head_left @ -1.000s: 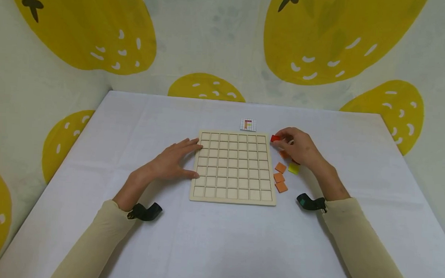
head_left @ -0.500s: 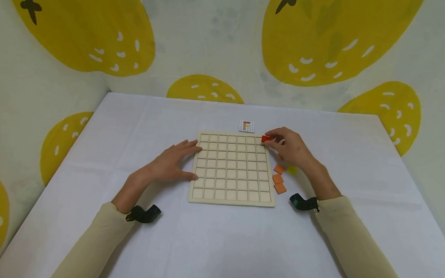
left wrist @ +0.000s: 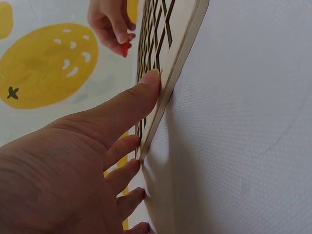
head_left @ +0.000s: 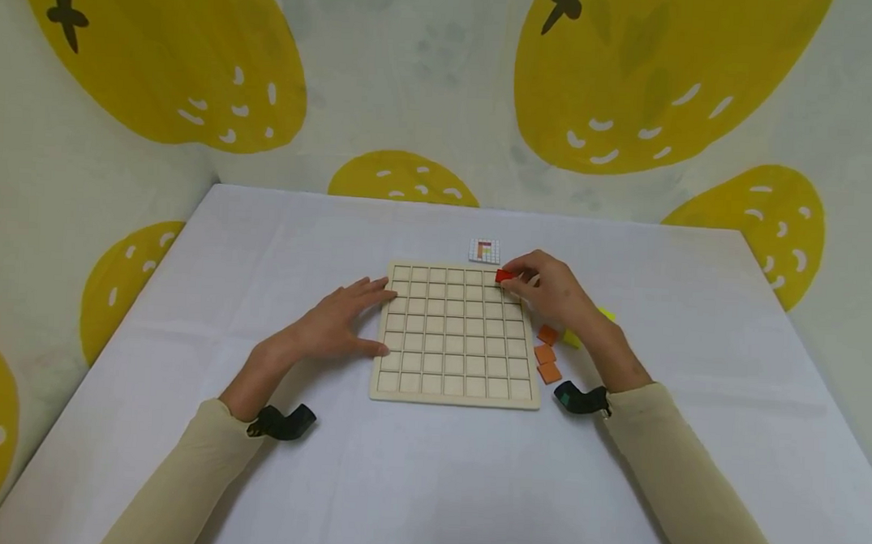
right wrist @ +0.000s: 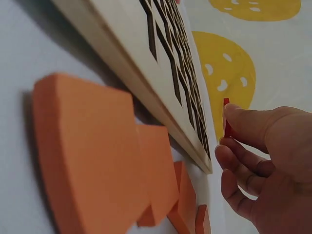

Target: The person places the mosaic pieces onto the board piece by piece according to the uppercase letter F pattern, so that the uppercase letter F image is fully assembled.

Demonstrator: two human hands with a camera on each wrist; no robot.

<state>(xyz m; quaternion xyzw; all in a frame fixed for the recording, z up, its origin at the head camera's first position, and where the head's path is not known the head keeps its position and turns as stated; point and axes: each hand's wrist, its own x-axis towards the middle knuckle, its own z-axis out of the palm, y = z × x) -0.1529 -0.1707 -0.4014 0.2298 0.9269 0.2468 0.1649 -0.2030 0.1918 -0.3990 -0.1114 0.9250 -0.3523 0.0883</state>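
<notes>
A pale wooden board [head_left: 444, 325] with a grid of square recesses lies flat on the white table. My left hand [head_left: 331, 323] rests at its left edge; the thumb and fingers are spread, and the thumb [left wrist: 146, 85] touches the rim. Between thumb and fingertips my right hand [head_left: 552, 293] pinches a small red square tile [head_left: 504, 276]. That tile is over the top row of recesses, toward the right corner. In the right wrist view the red tile [right wrist: 226, 117] appears edge-on, with the other fingers loosely curled below it.
Orange tiles [head_left: 549, 373] lie just right of the board, near yellow tiles [head_left: 571, 339] partly covered by the right forearm. Behind the board's far edge is a small card [head_left: 484, 250] printed with a coloured grid pattern. A fruit-patterned wall [head_left: 415, 76] stands behind the table.
My right hand has moved left with the red tile, from beside the board's far right corner to over its top row. My left hand stays at the left edge.
</notes>
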